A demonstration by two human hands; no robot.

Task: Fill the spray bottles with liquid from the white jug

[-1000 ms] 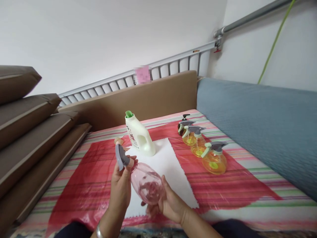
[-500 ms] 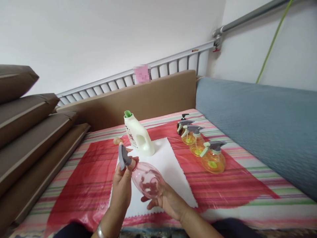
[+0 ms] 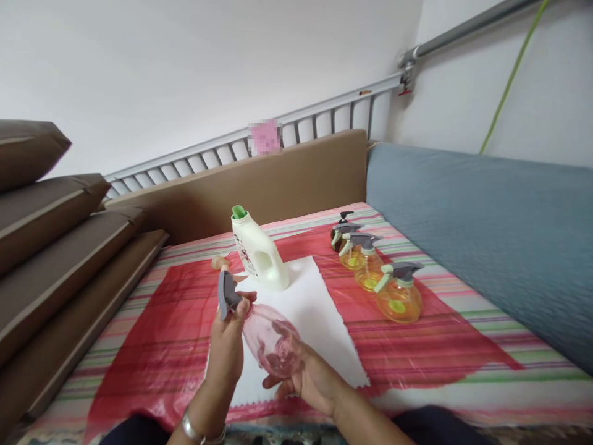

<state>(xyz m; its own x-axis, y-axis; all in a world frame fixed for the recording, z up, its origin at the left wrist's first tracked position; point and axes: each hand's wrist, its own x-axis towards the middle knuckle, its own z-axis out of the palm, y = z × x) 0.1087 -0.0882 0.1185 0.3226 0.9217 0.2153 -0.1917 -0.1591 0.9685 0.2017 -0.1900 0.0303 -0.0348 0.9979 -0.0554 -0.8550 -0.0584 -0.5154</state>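
I hold a clear pink spray bottle (image 3: 271, 337) tilted to the left above a white cloth (image 3: 306, 309). My left hand (image 3: 229, 346) is closed round its grey trigger head (image 3: 226, 295). My right hand (image 3: 310, 377) cups the round body from below, fingers wrapped on it. A white detergent jug (image 3: 257, 253) with a green cap stands upright at the cloth's far edge, just beyond the trigger head.
Three orange spray bottles (image 3: 393, 293) and a small dark pump bottle (image 3: 341, 227) stand in a row on the red sheet (image 3: 417, 352) at right. Brown cushions (image 3: 60, 247) are stacked at left. A blue mattress (image 3: 486, 235) borders the right, a brown headboard (image 3: 278, 179) the back.
The pink bottle and both hands shifted slightly left and down; my left hand has turned a little on the trigger head. Everything else stays put.
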